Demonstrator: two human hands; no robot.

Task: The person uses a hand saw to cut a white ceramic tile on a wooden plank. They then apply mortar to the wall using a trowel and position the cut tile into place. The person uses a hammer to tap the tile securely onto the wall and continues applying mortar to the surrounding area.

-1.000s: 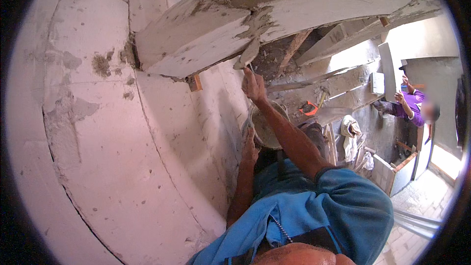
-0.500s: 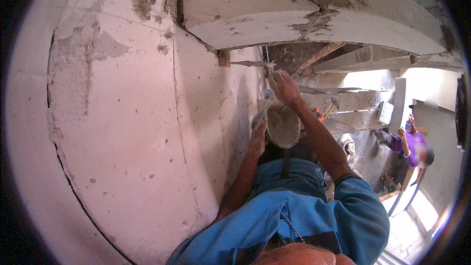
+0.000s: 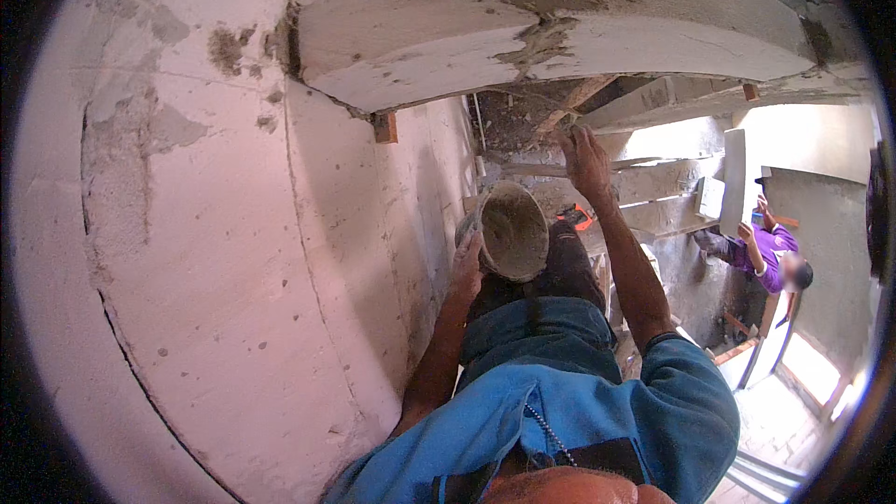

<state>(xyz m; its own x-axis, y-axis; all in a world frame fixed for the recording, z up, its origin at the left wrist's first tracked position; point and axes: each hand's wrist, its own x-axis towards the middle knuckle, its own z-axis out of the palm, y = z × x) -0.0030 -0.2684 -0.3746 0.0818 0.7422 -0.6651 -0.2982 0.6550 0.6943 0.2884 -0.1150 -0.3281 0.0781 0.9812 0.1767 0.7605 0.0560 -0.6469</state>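
My left hand (image 3: 469,257) grips the rim of a round bucket (image 3: 537,271) at its left side. The bucket is tipped toward me, and grey mortar coats its inside. Raised beyond the bucket to the right, my right hand (image 3: 588,168) is closed on a thin flat tool that looks like a trowel (image 3: 569,124). Little of the trowel shows now; most of it is end-on or hidden by the fingers. Neither the trowel nor my right hand touches the bucket.
A pale block wall (image 3: 233,317) rises close on my left. A curved beam (image 3: 560,47) spans overhead, with a small wood block (image 3: 385,127) under its left end. An orange-handled tool (image 3: 581,217) lies beyond my knees. Lower right, a person in purple (image 3: 770,247) holds a long pale board (image 3: 735,182).
My right hand has moved right, away from the wall and the bucket. The trowel, which stretched left toward the wall block, has turned away. The view has shifted slightly; the bucket stays in my left hand.
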